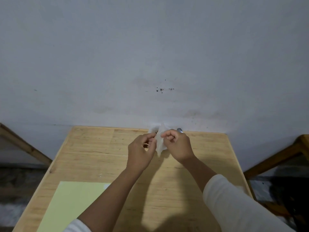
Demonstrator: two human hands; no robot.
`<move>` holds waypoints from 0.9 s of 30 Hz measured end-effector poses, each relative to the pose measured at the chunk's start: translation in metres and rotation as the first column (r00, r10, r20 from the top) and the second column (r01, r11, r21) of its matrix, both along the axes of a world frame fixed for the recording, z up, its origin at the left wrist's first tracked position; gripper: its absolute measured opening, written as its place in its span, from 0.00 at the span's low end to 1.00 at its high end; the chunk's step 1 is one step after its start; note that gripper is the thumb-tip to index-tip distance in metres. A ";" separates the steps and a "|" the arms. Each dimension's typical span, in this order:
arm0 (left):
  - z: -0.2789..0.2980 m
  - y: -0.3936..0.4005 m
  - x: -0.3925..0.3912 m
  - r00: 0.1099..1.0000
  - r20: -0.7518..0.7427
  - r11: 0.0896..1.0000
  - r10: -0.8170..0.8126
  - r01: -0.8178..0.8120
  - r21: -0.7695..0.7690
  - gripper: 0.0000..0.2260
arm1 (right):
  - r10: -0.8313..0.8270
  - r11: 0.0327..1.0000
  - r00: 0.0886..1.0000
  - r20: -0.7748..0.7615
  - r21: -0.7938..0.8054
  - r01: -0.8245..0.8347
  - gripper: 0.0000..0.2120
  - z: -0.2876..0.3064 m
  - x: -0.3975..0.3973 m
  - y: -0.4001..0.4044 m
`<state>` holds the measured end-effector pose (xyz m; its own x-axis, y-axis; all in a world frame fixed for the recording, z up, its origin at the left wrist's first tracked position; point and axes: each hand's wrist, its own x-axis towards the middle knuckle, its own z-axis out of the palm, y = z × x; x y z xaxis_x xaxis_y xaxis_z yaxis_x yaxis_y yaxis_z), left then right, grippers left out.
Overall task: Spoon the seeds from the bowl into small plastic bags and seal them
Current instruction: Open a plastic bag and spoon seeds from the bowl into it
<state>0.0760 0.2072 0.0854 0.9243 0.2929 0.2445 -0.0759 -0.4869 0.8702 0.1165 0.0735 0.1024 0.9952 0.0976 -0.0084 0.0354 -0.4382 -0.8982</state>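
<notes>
From my remote seat I see both hands raised together over the far edge of the wooden counter (192,173), working one small clear plastic bag (160,144) between them. The left hand (141,150) pinches the bag's left side with curled fingertips, and the right hand (178,144) pinches the opposite side, so each grip is closed on the film itself. I judge they hold it this way to tease the mouth apart for filling or to press it closed; the blur keeps me from telling which. The bag hangs just above the counter, close to the wall (150,56). A metal spoon tip (179,130) pokes out behind the right hand. Something pale with dark specks sits behind the bag, possibly the bowl, but I cannot tell. A pale yellow sheet (73,203) lies near the left forearm. I can read no label, brand or writing anywhere.
</notes>
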 end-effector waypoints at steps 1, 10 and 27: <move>-0.005 0.006 -0.006 0.994 -0.006 0.994 -0.107 0.107 0.004 0.19 | 0.031 0.999 0.999 -0.015 0.025 -0.031 0.09 0.003 -0.002 0.001; -0.031 -0.004 0.007 0.888 -0.197 0.822 -0.416 0.460 0.335 0.57 | 0.334 0.939 0.922 -0.197 0.148 -0.309 0.11 -0.011 0.007 -0.024; -0.063 0.000 -0.004 0.987 -0.162 0.998 0.008 0.002 0.063 0.41 | -0.156 0.890 0.977 -0.147 -0.449 0.074 0.07 -0.107 0.042 -0.077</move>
